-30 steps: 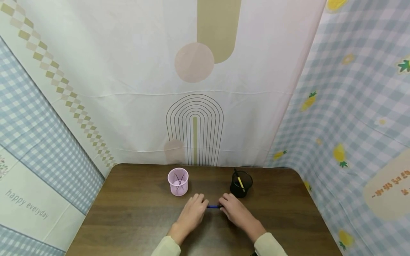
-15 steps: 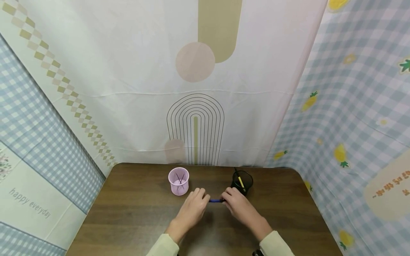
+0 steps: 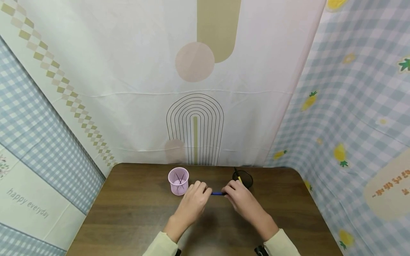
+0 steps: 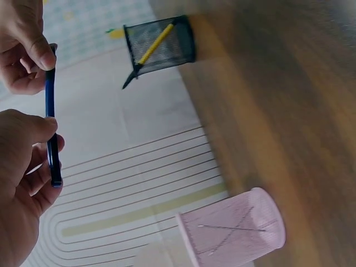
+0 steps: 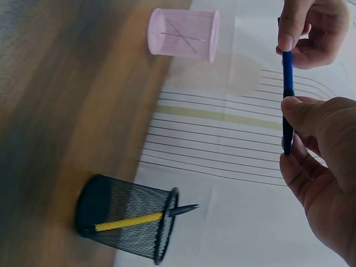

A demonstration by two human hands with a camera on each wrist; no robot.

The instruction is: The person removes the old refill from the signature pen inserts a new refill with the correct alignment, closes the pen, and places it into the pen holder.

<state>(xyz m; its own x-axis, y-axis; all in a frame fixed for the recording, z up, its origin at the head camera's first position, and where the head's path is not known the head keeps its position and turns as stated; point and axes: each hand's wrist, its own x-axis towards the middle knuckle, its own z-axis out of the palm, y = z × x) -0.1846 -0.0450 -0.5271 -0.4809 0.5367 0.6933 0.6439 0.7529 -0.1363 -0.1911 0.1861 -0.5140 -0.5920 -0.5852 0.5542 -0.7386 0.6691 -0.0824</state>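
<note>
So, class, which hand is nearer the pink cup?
Left. The left hand is beside the pink cup; the right hand is farther right, partly hiding the black cup in the head view.

Lettering (image 3: 28,203) in grey lower case read "happy everyday"; it stood on a pale panel (image 3: 52,224) of the left-hand blue-checked cloth (image 3: 32,117) and slanted downward to the right. On the right-hand checked cloth (image 3: 336,117), a beige patch (image 3: 384,206) bore orange characters (image 3: 391,184), which climbed toward the right edge of the head view and were too indistinct to be read.
</note>
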